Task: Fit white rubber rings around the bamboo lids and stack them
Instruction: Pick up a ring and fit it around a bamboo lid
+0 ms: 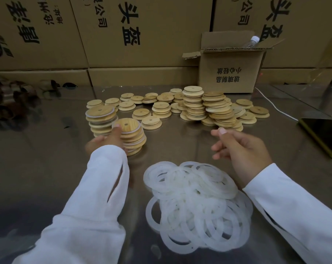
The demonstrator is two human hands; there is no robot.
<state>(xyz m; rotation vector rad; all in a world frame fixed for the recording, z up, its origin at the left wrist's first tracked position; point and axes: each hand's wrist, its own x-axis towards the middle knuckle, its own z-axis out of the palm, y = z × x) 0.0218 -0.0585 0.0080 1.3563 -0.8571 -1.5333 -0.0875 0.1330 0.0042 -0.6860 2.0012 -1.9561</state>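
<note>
head view: ringed lid stack (pixel 132 138) stands upright on the steel table (pixel 47 168), lids flat, centre holes up. second ringed stack (pixel 101 119) sits just behind-left. left hand (pixel 106 140) is beside it, thumb on the top lid's rim; fingers blurred, can't tell if they grip. right hand (pixel 241 149) hovers loosely curled, holding nothing, above the white rings (pixel 195 202), near the bare lids (pixel 214 109).

Stacked along the back: large printed cartons (pixel 142 35). Before them, 1 small open box (pixel 230 73) (clear bottle (pixel 253 41) poking out). On the steel table (pixel 47 168), far right: dark phone (pixel 321 134), white cable (pixel 271 105) ending at its corner. Blurred brown clutter (pixel 10 103) far left.
</note>
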